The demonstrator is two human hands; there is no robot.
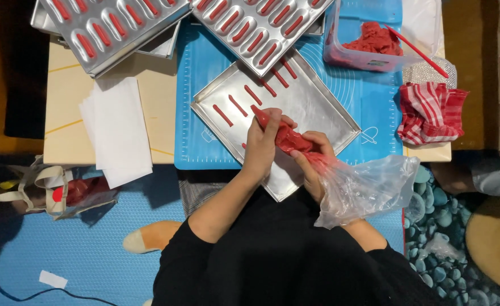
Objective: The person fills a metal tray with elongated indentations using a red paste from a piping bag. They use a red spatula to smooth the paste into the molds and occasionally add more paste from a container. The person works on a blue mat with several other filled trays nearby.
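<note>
Hands meet over a flat metal tray (pixel 318 107) in the head view, both wrapped around a clear piping bag (pixel 295 141) filled with red paste. The left hand (pixel 263 144) reaches forward with the forearm stretched up from the body, fingers curled around the front of the bag near its narrow tip, which points up and to the left and sits just above the tray's surface. The right hand (pixel 313 164) is clenched around the rear of the filled part, where the loose empty plastic (pixel 369 190) bunches out to the right over the bench's edge. Short red strips (pixel 254 94) lie in a slanted row on the tray, just beyond the tip. The tray rests on a blue mat (pixel 374 107) on the bench (pixel 74 107). Two moulded metal pans (pixel 250 25) with long red-filled hollows overlap the tray's far corner. A clear tub of red paste (pixel 369 42) with a red spatula stands at the upper right, a red-and-white striped cloth (pixel 431 113) beside it. White paper sheets (pixel 119 130) hang over the bench's near edge at the left.
</note>
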